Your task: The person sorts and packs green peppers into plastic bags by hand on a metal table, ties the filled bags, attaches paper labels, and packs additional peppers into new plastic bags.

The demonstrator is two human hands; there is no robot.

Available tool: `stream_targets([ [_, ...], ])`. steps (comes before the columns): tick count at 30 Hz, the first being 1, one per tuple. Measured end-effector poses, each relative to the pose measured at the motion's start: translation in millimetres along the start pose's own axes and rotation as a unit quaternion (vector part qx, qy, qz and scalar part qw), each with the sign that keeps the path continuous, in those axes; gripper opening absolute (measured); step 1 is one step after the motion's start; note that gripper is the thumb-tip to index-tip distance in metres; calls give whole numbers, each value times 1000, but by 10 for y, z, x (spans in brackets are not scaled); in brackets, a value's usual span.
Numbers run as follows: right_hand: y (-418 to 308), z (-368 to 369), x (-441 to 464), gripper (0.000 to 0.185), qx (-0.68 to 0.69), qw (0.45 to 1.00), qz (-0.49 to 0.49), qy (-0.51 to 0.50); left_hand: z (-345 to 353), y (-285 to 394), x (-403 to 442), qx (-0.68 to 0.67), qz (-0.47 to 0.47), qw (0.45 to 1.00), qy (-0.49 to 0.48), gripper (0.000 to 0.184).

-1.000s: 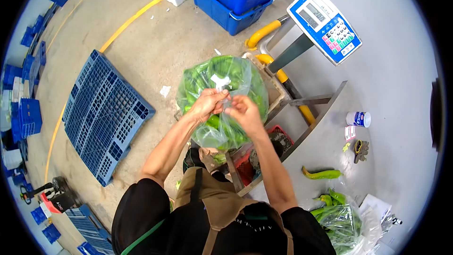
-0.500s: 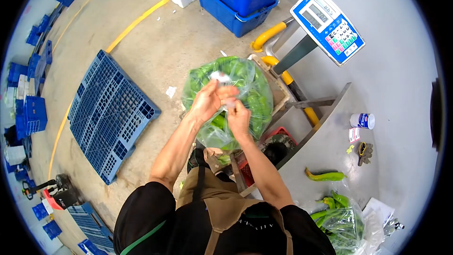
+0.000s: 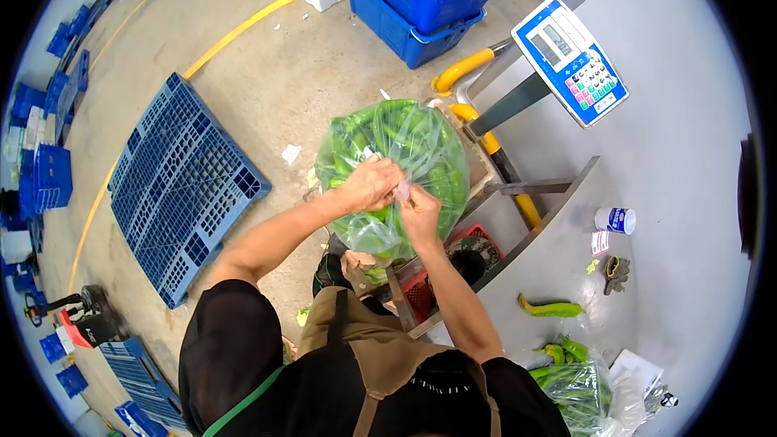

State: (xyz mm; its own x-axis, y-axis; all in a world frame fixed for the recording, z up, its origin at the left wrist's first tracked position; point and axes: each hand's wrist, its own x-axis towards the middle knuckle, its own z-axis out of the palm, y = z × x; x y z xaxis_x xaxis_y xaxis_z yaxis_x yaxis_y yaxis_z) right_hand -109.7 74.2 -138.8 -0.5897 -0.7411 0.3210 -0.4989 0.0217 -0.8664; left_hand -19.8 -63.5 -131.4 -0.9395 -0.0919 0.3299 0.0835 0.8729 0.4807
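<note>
- so the newest thing is the left hand (image 3: 372, 182), which is loose and blurry with its fingers spread half a second ago and is now curled in, knuckles up, over the gathered plastic (image 3: 403, 188)
- right hand (image 3: 421, 212) is bunched just beside it, thumb and fingers pinching the same bit, so as far as I can judge both hands now have a firm hold on the bag's neck
- fingertips are partly tucked out of sight, so I can't tell exactly how the plastic runs through them
- the clear bag of green peppers (image 3: 429, 146) sits right in front of the person, beside the post of the scale display (image 3: 569, 62), its underside mostly hidden
- compared with the earlier frame, the left elbow swings wider and the forearm lies flatter, plus the white patch on top of the bag is mostly covered by the left hand now
- over on the surface (image 3: 502, 299) nothing seems shuffled: loose pepper (image 3: 552, 308), glove (image 3: 616, 274) and white tub (image 3: 615, 220) keep the same layout
</note>
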Motion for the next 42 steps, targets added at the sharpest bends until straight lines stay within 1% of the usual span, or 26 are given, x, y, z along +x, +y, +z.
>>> stream_targets([
  [1,-42,15,9,7,-16,999,-47,15,33,7,-14,6,9,1000,21,41],
  [2,-82,13,29,10,-34,995,-93,28,66,10,-33,14,-3,999,34,42],
  [5,-218,-70,88,17,-163,966,-202,-10,222,-2,-74,35,-34,996,78,43],
  [8,-201,-55,51,23,-200,948,-235,-71,348,-5,-101,44,-68,989,123,43],
  [11,-144,-194,322,14,-219,942,-224,-122,318,63,-86,31,-113,981,154,40],
  [12,-78,-212,397,8,-122,984,-58,-120,304,89,-86,22,-129,979,158,39],
  [13,7,-210,466,4,-19,987,110,-112,284,106,-94,14,-144,976,160,38],
  [14,63,-193,515,5,85,954,271,-99,283,104,-107,25,-136,976,171,37],
  [15,102,-145,511,16,182,919,344,-56,319,99,-119,35,-127,974,183,36],
  [17,149,-119,505,14,158,909,382,-57,383,131,-125,42,-128,968,213,30],
  [21,139,-205,442,9,115,889,434,-87,392,206,-106,39,-141,969,199,21],
  [23,234,-219,344,12,177,897,400,-60,255,239,-100,18,-144,975,171,16],
  [24,286,-214,292,15,209,899,381,-46,173,217,-106,-1,-138,983,118,15],
  [26,333,-243,183,19,151,936,316,-24,-15,152,-100,-39,-131,991,10,12],
  [27,335,-252,113,21,123,951,283,-10,-110,126,-45,-67,-139,986,-56,7],
  [28,260,-250,43,20,89,962,259,-4,-139,54,-8,-108,-129,981,-100,7],
  [30,65,-241,-116,21,16,977,211,8,-126,-96,85,-191,-106,958,-186,6],
  [31,20,-213,-207,20,-5,986,168,13,-116,-152,136,-252,-128,924,-257,8],
  [34,-156,-136,-381,16,-27,993,117,9,-128,-152,234,-290,-189,874,-341,12],
  [35,-157,-96,-424,16,-81,994,73,1,-52,-241,227,-349,-184,850,-349,17],
  [37,-96,-3,-466,20,-191,981,-17,-11,9,-296,219,-382,-270,813,-346,21],
  [38,-100,76,-480,22,-220,975,-11,-32,26,-275,248,-397,-309,792,-347,23],
  [39,-103,173,-468,23,-254,966,-2,-47,102,-259,229,-441,-349,776,-286,17],
  [40,-67,231,-383,25,-299,953,10,-50,93,-270,186,-403,-321,809,-283,21],
  [41,1,315,-337,22,-303,952,25,-34,35,-186,243,-361,-335,824,-282,22],
  [42,66,382,-309,20,-314,948,41,-11,-14,-192,277,-334,-307,832,-319,27],
])
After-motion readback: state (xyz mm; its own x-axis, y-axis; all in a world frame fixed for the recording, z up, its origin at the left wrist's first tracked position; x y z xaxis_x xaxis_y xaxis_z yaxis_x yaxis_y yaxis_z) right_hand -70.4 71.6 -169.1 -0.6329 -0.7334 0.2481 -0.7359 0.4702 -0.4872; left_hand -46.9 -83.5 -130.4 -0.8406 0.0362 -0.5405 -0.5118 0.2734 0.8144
